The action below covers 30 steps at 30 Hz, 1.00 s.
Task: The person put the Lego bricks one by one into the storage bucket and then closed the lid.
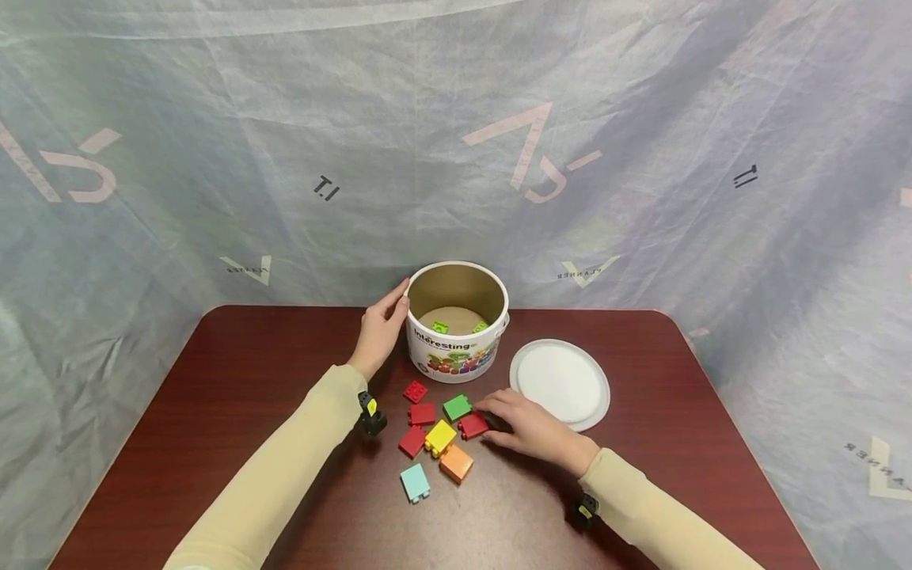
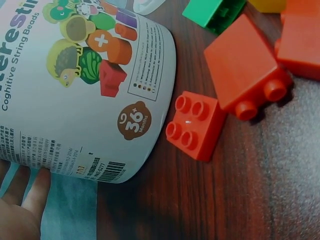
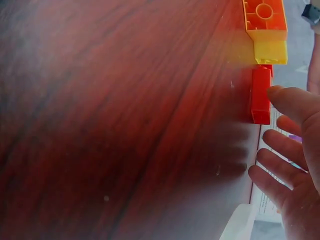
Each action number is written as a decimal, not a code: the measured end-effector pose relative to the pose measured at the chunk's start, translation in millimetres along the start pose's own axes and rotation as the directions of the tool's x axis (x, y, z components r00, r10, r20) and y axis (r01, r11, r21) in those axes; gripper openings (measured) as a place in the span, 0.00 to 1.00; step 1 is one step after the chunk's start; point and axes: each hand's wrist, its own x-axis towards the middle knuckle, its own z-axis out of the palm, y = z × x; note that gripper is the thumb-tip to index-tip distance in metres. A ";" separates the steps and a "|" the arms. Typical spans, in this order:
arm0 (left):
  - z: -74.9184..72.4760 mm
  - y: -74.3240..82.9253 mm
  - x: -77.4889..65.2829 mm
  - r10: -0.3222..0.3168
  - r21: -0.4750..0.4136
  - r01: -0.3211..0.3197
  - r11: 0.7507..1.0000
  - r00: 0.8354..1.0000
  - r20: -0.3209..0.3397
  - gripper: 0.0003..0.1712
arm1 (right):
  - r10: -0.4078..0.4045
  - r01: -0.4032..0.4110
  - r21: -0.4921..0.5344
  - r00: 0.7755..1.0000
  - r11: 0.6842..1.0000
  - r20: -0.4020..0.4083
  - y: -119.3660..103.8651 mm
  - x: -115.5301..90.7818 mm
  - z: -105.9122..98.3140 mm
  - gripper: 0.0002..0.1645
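Note:
My left hand (image 1: 380, 331) rests against the left side of a white bucket (image 1: 456, 372), its fingertips up at the rim. In the left wrist view its straight fingers (image 2: 36, 197) lie along the bucket's wall. My right hand (image 1: 530, 427) reaches in from the right over the table, fingers spread and loosely bent. Its fingertips are right at a red toy brick (image 1: 473, 426) and a green brick (image 1: 457, 408). In the right wrist view the thumb overlaps the edge of that red brick (image 3: 260, 95), and nothing is gripped. Light green bricks (image 1: 440, 327) lie inside the bucket.
Left of the green brick lie more red bricks (image 1: 422, 414), with a yellow brick (image 1: 440, 437), an orange brick (image 1: 456, 464) and a light blue brick (image 1: 416, 482) nearer me. A white round lid (image 1: 563, 380) lies right of the bucket. Grey cloth (image 1: 456, 142) hangs behind the table (image 1: 235, 412).

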 end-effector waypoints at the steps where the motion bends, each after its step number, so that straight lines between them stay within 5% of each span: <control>1: 0.1 0.1 0.1 -0.001 0.000 0.001 1.000 1.000 -0.001 0.27 | -0.002 0.002 -0.002 1.000 1.000 0.001 0.4 0.2 0.3 0.26; 30: -0.4 1.3 -0.3 -0.001 0.001 0.001 1.000 1.000 -0.004 0.26 | -0.030 0.030 -0.029 1.000 0.999 0.008 3.2 3.6 5.2 0.21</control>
